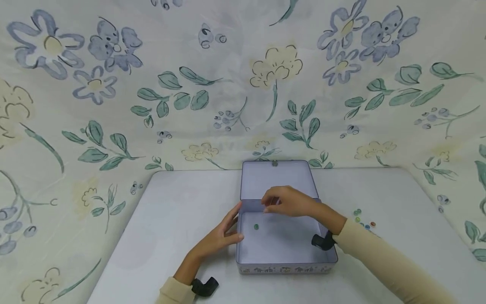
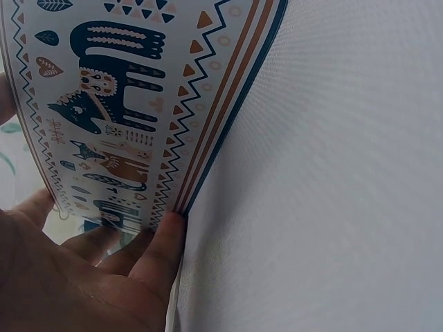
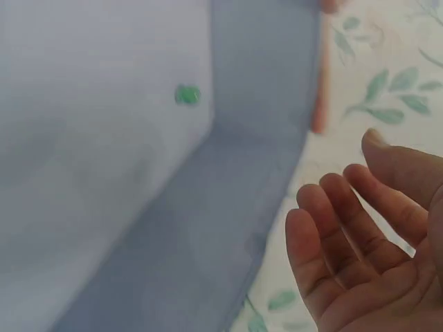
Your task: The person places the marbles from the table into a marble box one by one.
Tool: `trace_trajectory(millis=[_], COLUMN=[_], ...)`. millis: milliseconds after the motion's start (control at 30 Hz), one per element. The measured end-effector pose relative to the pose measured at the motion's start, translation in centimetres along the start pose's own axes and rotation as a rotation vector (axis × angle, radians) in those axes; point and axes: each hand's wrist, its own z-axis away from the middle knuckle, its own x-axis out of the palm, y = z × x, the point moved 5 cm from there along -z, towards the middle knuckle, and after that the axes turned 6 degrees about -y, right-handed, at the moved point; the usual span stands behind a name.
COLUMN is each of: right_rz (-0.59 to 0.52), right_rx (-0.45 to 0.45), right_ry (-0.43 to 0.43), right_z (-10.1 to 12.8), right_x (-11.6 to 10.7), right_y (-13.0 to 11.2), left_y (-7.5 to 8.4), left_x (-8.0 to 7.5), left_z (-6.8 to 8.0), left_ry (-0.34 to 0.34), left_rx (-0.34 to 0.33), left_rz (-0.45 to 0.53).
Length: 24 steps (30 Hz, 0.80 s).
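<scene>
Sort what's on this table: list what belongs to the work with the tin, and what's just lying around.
In the work:
- open tin
- green bead on the tin's floor
- left hand, fingers against the tin's left wall
- right hand, empty, over the tin
- loose beads on the table right of the tin

Lying about:
- white table
- floral cloth behind

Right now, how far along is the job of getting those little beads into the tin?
Just begun, it seems. One green bead lies in the open tin. The right hand hovers over the tin, fingers loose and holding nothing; the left hand rests against its side. A small cluster of beads waits on the table.
</scene>
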Motion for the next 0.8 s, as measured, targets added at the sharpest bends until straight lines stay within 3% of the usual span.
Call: trace_trajectory(millis=[233,433,633,800], right_rz=[-0.024,0.005,0.036,0.009], right_rx=[0.076,0.152,0.286,0.364], right_ry=[0.092,0.165,0.223,0.243], right_z=[3.7,7.0,10.9,13.5], right_x=[-4.5,-7.6,-9.7,-10.1], right_y=[1.2,3.6,5.6,7.5], left_y=[-0.5,-0.7,-0.5,-0.5], left_x=[-0.1,-0.1,0.0,0.1], left_z=[0.0,0.4,0.1,-0.1], left_ry=[0.004,0.016,0.006,0.019], left_rx=[0.007,-0.005,-0.017,-0.012], left_rz=[-0.009,0.000,-0.005,0.001])
